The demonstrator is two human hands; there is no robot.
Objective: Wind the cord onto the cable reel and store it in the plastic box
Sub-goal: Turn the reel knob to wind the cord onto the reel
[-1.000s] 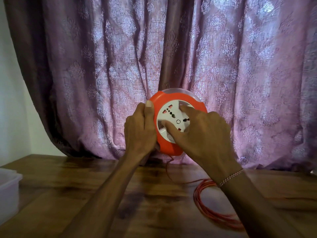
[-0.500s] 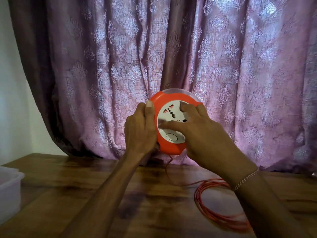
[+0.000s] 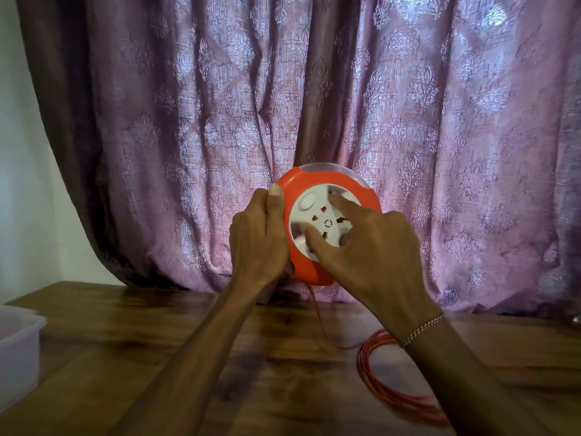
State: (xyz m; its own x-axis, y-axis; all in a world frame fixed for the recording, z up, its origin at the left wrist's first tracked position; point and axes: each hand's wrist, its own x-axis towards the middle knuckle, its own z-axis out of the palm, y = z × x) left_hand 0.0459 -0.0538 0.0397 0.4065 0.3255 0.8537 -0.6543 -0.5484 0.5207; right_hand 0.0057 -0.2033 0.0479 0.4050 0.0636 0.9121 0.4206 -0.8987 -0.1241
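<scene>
An orange cable reel (image 3: 314, 184) with a white socket face (image 3: 317, 215) is held upright in the air in front of the curtain. My left hand (image 3: 259, 237) grips its left rim, thumb on the front edge. My right hand (image 3: 367, 247) presses its fingers and thumb on the white centre disc. A thin orange cord (image 3: 317, 313) hangs from the reel's underside down to loose coils (image 3: 386, 391) on the wooden table at the right, partly hidden by my right forearm. A translucent plastic box (image 3: 19, 347) sits at the left edge.
A purple patterned curtain (image 3: 314, 105) hangs right behind the reel and meets the wooden table (image 3: 141, 357) at its back edge. A pale wall (image 3: 22, 184) shows at the far left.
The white centre disc has turned: its round button went from the bottom to the upper left. My right hand rotated with it. The left hand kept its grip on the rim.
</scene>
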